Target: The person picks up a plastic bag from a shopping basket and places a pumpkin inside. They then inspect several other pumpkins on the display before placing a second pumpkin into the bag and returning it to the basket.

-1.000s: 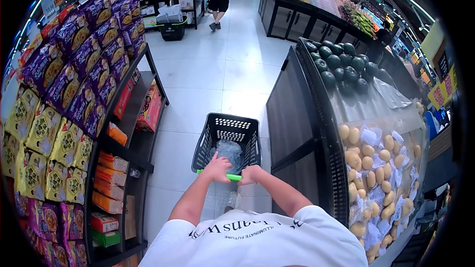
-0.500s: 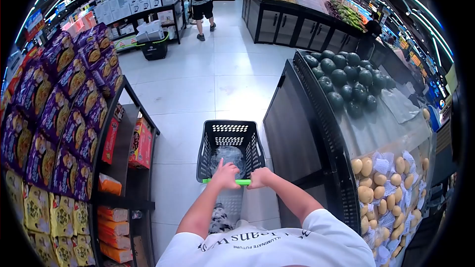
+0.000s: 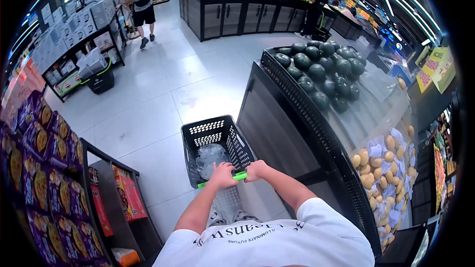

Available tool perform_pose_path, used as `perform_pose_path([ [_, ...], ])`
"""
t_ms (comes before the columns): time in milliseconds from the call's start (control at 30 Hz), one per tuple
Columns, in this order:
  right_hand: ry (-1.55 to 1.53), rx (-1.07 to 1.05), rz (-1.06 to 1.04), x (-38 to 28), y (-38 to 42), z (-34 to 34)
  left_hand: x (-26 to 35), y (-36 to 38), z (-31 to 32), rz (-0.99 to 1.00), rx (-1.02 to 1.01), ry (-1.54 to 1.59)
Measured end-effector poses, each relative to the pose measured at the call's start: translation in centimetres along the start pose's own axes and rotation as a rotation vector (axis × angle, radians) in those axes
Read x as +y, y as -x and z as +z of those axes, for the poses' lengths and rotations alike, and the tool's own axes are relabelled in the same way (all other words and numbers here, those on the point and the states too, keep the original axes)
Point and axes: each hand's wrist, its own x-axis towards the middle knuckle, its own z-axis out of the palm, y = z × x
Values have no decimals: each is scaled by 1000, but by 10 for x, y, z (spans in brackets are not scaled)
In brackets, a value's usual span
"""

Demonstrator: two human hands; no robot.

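Note:
A black shopping basket with perforated walls stands in front of my body, its green handle crossing the near side. My right hand wraps round the right end of that handle. Further left, my left hand lies over the handle with its fingers bent towards the basket's inside. A crumpled clear plastic bag sits in the basket; I cannot make out whether it contains anything.
Close on the right runs a black produce stand with dark green round melons and pale potato-like produce. Purple noodle packs fill a shelf on the left. Ahead are a walking person, a boxed-goods table and tiled floor.
The view has turned right, so the shelves and boxed goods shift left. The basket moves along with both hands. My left hand's fingers, spread before, are now more bent over the handle.

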Motion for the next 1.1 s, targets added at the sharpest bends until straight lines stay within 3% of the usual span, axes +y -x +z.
perform_pose_path([
  [300, -179, -64, 148, 7, -61, -49, -47, -55, -51, 91, 62, -90],
  [667, -236, -176, 135, 44, -131, -140, -94, -148, -107, 128, 89, -140],
  [867, -226, -104, 96, 69, -183, -179, -129, -211, -140, 164, 13, -141],
  [1100, -316, 13, 109, 98, -231, -230, -161, -283, -178, 203, 135, -194],
])
